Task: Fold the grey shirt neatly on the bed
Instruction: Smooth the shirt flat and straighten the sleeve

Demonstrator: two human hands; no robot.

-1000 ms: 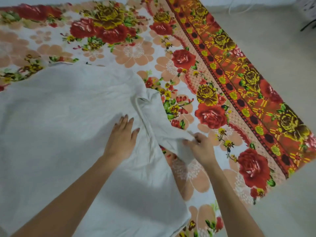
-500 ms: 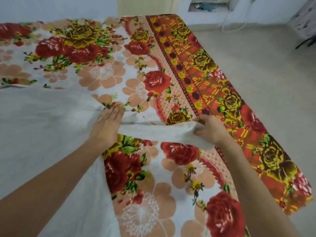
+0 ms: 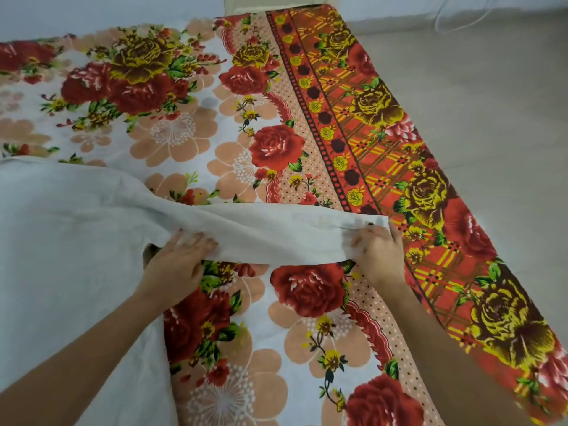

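One pale grey shirt (image 3: 67,241), sleeve (image 3: 276,238) taut sideways

Flat sheet beyond the fingers, a cloth band between them

The grey shirt (image 3: 61,241) has its sleeve (image 3: 276,238) stretched from the left hand (image 3: 175,265) to the right hand (image 3: 378,253), barring the way across. Flat floral bedsheet (image 3: 190,130) lies past the fingertips and behind the wrists. Left of the left fingers lies shirt; right of the right fingers, bed edge, then floor (image 3: 491,118).
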